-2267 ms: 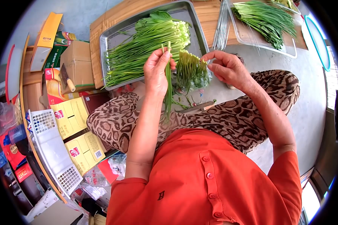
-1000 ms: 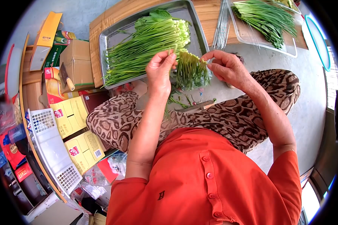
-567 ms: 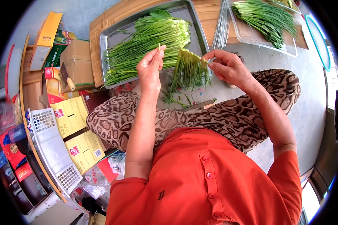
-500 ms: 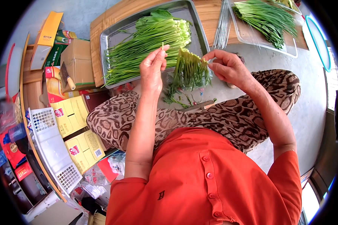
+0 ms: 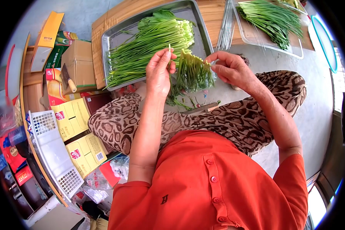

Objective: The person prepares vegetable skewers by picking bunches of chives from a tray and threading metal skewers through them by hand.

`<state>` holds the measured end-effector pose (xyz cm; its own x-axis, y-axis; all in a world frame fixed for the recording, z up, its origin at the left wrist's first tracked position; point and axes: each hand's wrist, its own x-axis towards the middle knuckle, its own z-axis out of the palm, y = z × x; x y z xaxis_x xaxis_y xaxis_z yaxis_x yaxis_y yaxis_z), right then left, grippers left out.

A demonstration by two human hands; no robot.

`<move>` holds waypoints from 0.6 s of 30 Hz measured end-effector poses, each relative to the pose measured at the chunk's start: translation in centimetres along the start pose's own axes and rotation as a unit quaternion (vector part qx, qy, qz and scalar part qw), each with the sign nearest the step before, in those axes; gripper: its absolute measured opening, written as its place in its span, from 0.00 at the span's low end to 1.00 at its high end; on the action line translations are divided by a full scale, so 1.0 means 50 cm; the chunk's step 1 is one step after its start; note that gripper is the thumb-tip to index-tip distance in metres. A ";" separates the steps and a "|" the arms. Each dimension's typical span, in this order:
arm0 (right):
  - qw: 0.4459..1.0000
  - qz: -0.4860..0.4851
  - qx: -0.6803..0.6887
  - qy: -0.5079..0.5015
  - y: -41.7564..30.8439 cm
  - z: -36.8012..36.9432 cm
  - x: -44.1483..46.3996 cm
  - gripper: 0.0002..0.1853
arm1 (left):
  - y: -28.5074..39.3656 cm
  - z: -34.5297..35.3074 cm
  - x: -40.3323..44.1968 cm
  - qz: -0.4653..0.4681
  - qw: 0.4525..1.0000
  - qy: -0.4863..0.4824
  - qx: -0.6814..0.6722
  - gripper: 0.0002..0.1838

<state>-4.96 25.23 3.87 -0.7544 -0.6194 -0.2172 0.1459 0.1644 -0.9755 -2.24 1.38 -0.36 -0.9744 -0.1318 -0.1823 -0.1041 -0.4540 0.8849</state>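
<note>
My left hand (image 5: 159,73) is closed, pinching a green chive stalk (image 5: 169,46) with its pale end pointing up between thumb and fingers. Just to its right hangs a row of chives (image 5: 193,69), ends level at the top and leaves drooping. My right hand (image 5: 232,69) pinches the right end of this row, which looks threaded on a thin skewer; the skewer itself hardly shows. Beyond both hands, a metal tray (image 5: 203,23) holds a large pile of chives (image 5: 153,46), pale ends to the right.
Metal skewers (image 5: 227,27) lie on the wooden table (image 5: 214,9), beside a clear tray (image 5: 298,51) of more greens (image 5: 272,23). Below the hanging row, a knife (image 5: 211,107) lies near loose trimmings. At left are a cardboard box (image 5: 78,63), a wooden-handled knife (image 5: 69,79) and a white basket (image 5: 53,145).
My left hand has moved slightly right, bringing its stalk closer to the hanging row. My right hand and the row have barely shifted.
</note>
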 end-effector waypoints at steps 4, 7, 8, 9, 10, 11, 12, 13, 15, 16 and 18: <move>1.000 0.003 -0.002 -0.004 -0.002 -0.001 -0.001 0.09 | -0.001 0.002 0.000 -0.003 1.000 0.000 -0.007 0.09; 1.000 0.005 -0.002 -0.005 -0.001 -0.002 -0.001 0.09 | -0.001 0.002 0.000 -0.004 1.000 0.004 -0.008 0.09; 1.000 0.005 0.002 -0.006 0.000 -0.002 -0.001 0.09 | -0.001 0.002 0.000 -0.004 1.000 0.004 -0.008 0.09; 1.000 0.005 0.005 -0.008 0.001 -0.002 -0.001 0.09 | -0.001 0.001 0.000 -0.004 1.000 0.004 -0.008 0.09; 1.000 0.005 0.005 -0.008 0.000 -0.002 -0.001 0.09 | -0.001 0.001 0.000 -0.003 1.000 0.005 -0.009 0.09; 1.000 0.007 0.001 -0.008 -0.001 -0.002 -0.002 0.09 | -0.001 0.001 0.000 -0.003 1.000 0.005 -0.009 0.09; 1.000 0.008 -0.002 -0.007 -0.002 -0.001 -0.002 0.09 | 0.000 0.001 -0.001 -0.005 1.000 0.007 -0.008 0.09; 1.000 0.008 -0.002 -0.008 -0.001 -0.001 -0.001 0.09 | 0.001 0.002 -0.001 -0.007 1.000 0.009 -0.008 0.09; 1.000 0.003 -0.002 -0.009 0.004 -0.002 0.001 0.09 | 0.001 0.001 -0.001 -0.006 1.000 0.009 -0.007 0.09; 1.000 0.003 -0.002 -0.009 0.006 -0.002 0.002 0.09 | 0.002 0.001 -0.001 -0.005 1.000 0.008 -0.007 0.09; 1.000 0.000 -0.001 -0.009 0.009 -0.002 0.003 0.09 | 0.000 0.000 0.000 -0.001 1.000 0.007 -0.005 0.09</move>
<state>-5.06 25.29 3.39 -0.7425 -0.6332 -0.2187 0.1456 0.1661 -0.9753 -2.22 1.36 -0.36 -0.9715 -0.1430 -0.1891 -0.1031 -0.4637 0.8800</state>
